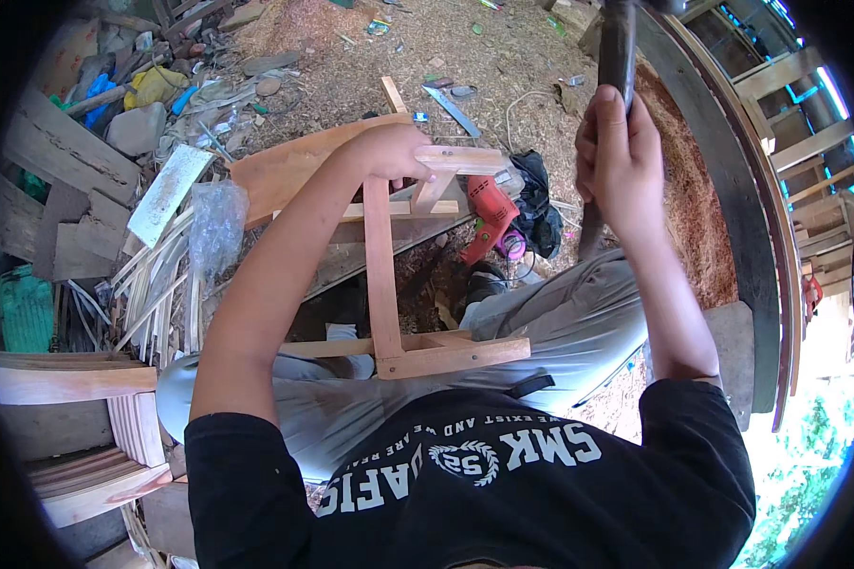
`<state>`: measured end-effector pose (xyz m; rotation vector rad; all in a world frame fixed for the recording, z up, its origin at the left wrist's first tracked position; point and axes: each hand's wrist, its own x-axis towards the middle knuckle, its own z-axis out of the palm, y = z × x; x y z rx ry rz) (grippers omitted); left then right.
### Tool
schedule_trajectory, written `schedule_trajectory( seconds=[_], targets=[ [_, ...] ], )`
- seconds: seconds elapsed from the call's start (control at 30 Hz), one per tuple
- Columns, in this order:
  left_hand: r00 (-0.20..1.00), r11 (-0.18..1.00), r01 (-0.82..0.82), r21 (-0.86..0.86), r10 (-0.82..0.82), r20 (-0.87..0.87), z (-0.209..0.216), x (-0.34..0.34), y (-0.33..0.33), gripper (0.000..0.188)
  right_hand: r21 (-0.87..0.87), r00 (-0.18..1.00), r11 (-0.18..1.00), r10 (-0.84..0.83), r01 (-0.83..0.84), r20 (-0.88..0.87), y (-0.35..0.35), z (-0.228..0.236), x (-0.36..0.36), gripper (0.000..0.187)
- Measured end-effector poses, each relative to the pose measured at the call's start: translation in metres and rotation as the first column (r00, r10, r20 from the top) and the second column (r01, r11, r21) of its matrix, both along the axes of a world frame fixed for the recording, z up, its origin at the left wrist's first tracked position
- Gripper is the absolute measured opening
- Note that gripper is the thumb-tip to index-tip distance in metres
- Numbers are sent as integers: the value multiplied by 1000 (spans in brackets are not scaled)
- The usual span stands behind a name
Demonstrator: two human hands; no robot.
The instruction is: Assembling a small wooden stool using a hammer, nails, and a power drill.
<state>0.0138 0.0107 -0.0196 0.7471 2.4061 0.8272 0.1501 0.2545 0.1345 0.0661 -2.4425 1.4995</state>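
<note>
My left hand (394, 154) grips the far corner of a light wooden frame (381, 275), its fingers bent over the top joint. The frame stands over my lap, with its near crosspiece (455, 358) across my legs. Dark screw or nail heads show on its end pieces. Raised at the right, my right hand (621, 156) is closed around the dark handle of a hammer (619, 52); the hammer's head is partly cut off by the picture's top edge. Just past the frame lies an orange power drill (490, 213), beside a black plastic bag (538, 204).
A wide wooden board (294, 159) lies behind the frame. A metal blade (453, 112) rests on the shaving-strewn ground. Thin wood strips (152, 308) and clear plastic (218, 228) are at the left, above stacked wooden pieces (76, 384). A long dark beam (731, 171) runs along the right.
</note>
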Motion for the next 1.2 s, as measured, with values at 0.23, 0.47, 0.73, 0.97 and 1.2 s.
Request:
schedule_trajectory(
  seconds=[0.23, 0.47, 0.73, 0.97, 1.2],
  targets=[
    [993, 995, 88, -55, -92, -71, 14, -1, 9, 37, 405, 893, 879, 49, -251, 448, 35, -95, -3, 40],
    [1000, 1000, 27, 3, -27, -3, 3, 1, 1, 39, -165, 999, 986, 32, -32, -1, 16, -4, 5, 33],
    [1000, 1000, 7, 31, -7, -25, 11, 4, 6, 43, 495, 941, 814, 177, -305, 288, 29, -100, 7, 42],
    [955, 999, -15, 29, 23, -295, 7, 14, 3, 48, 187, 937, 963, 125, -194, 325, 46, -73, -47, 49],
    [692, 922, -122, 368, 345, -634, 11, 33, 16, 36, 313, 922, 891, 233, -329, 308, 55, -137, -130, 71]
  ],
)
